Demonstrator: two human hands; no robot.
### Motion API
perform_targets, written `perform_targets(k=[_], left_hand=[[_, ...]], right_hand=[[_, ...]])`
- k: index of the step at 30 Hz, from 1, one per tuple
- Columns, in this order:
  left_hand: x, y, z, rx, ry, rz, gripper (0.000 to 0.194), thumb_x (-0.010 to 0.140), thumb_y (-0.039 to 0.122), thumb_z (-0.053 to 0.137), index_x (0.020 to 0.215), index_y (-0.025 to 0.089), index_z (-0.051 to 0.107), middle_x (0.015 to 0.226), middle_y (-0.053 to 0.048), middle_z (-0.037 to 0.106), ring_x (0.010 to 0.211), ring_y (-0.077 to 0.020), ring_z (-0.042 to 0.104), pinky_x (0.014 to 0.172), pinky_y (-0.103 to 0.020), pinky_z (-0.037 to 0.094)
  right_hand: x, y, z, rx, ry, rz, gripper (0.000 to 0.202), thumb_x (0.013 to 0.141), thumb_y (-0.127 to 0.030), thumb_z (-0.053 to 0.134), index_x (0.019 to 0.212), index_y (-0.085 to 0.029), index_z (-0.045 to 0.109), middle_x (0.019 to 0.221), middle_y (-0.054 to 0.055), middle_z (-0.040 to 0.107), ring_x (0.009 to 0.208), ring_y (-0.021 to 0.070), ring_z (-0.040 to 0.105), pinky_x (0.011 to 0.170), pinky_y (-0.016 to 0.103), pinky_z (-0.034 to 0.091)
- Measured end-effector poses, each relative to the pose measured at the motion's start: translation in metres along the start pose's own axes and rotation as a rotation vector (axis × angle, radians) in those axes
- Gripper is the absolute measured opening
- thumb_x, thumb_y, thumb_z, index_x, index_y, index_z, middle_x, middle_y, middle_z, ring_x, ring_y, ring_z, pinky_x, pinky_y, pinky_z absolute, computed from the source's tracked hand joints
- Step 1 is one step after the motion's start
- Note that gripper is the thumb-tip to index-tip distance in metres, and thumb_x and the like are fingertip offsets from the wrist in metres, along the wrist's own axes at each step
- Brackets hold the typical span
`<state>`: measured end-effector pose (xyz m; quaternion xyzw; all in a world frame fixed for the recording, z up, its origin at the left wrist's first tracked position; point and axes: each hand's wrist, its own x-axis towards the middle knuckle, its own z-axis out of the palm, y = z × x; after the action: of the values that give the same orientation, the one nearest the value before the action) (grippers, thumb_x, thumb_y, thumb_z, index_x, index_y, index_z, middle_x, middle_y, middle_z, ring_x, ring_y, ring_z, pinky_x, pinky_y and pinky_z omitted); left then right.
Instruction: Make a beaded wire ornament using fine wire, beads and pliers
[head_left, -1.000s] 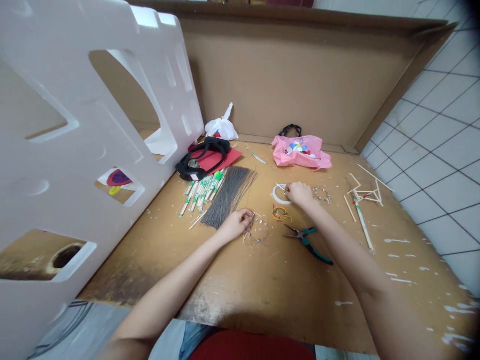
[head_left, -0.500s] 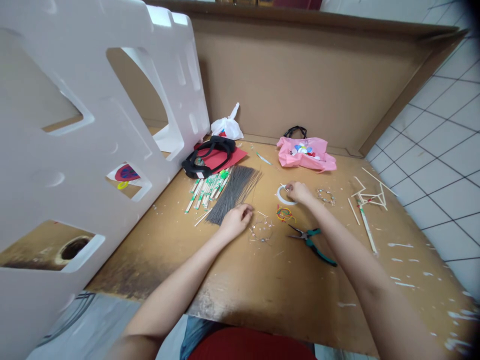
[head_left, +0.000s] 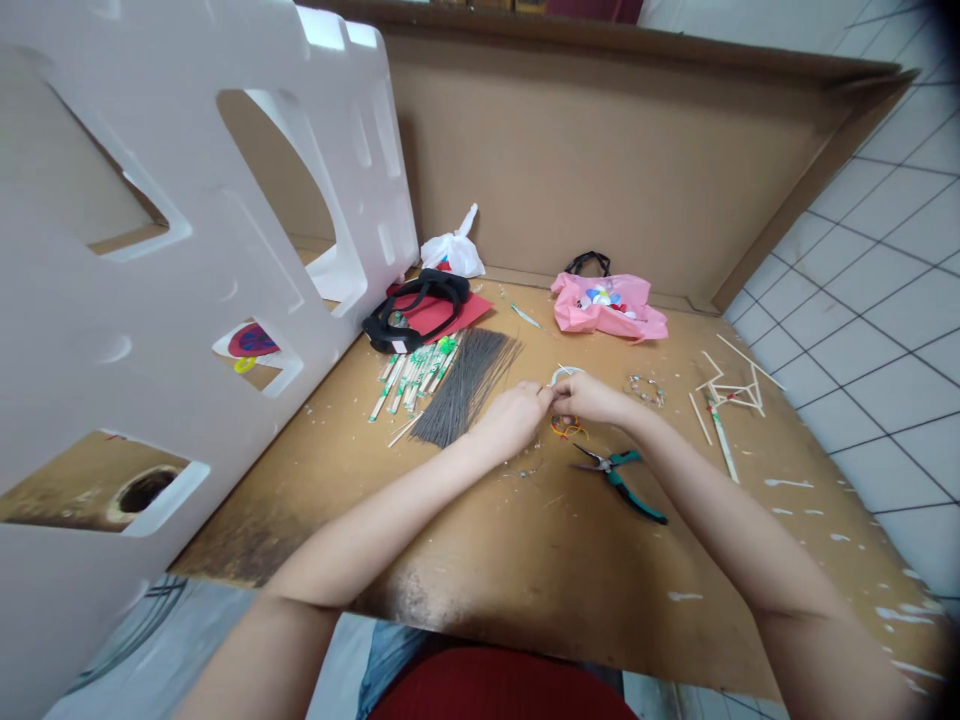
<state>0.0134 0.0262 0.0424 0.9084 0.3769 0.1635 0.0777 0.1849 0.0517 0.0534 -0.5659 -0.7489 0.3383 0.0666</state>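
Observation:
My left hand [head_left: 520, 412] and my right hand [head_left: 589, 398] meet fingertip to fingertip above the middle of the table. The fingers of both are pinched; whatever lies between them is too small to make out. Partly behind my right hand is a white ring [head_left: 564, 374]. Just below the hands lie coloured bands [head_left: 567, 427] and a thin wire loop with small beads [head_left: 523, 470], partly covered by my left hand. Pliers with green handles [head_left: 616, 476] rest open nearby. A bundle of grey wires [head_left: 465, 390] lies left of my left hand.
Wrapped chopsticks [head_left: 412, 378], a black strapped headset [head_left: 397, 325] on red paper and a white bag [head_left: 455, 250] are at the left. A pink bag [head_left: 611, 306], a beaded ring [head_left: 645, 391] and a stick frame [head_left: 735, 396] are at the right. A white plastic panel [head_left: 187, 300] stands left.
My left hand has moved right and slightly up, over part of the beaded loop. My right hand has moved slightly left and down from the ring, and the two hands now meet.

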Motion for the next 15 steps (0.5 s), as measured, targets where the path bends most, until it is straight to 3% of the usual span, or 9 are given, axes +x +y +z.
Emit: perform_targets(k=[7, 12, 15], left_hand=[[-0.009, -0.001, 0.011, 0.015, -0.111, 0.048, 0.018, 0.084, 0.009, 0.043, 0.092, 0.009, 0.059, 0.083, -0.014, 0.059, 0.083, -0.0261, 0.059, 0.073, -0.035, 0.045], [-0.009, -0.004, 0.014, 0.002, -0.17, 0.066, 0.021, 0.082, 0.008, 0.044, 0.091, 0.011, 0.062, 0.081, -0.012, 0.061, 0.079, -0.0219, 0.06, 0.073, -0.031, 0.044], [-0.008, -0.01, 0.009, -0.113, -0.145, 0.045, 0.018, 0.082, 0.012, 0.046, 0.085, 0.013, 0.063, 0.081, -0.01, 0.062, 0.075, -0.0189, 0.059, 0.071, -0.028, 0.043]], right_hand=[[-0.013, -0.005, 0.022, -0.029, 0.015, -0.039, 0.012, 0.067, -0.017, 0.054, 0.066, -0.015, 0.066, 0.05, -0.003, 0.058, 0.049, 0.0099, 0.049, 0.05, 0.02, 0.035], [-0.017, -0.003, 0.026, 0.006, 0.033, -0.069, 0.008, 0.064, -0.014, 0.059, 0.065, -0.015, 0.067, 0.056, -0.001, 0.062, 0.056, 0.0107, 0.051, 0.053, 0.02, 0.036], [-0.021, 0.001, 0.024, 0.09, 0.037, -0.077, 0.006, 0.067, -0.018, 0.06, 0.067, -0.015, 0.065, 0.058, 0.0, 0.063, 0.058, 0.0118, 0.054, 0.056, 0.022, 0.039]])
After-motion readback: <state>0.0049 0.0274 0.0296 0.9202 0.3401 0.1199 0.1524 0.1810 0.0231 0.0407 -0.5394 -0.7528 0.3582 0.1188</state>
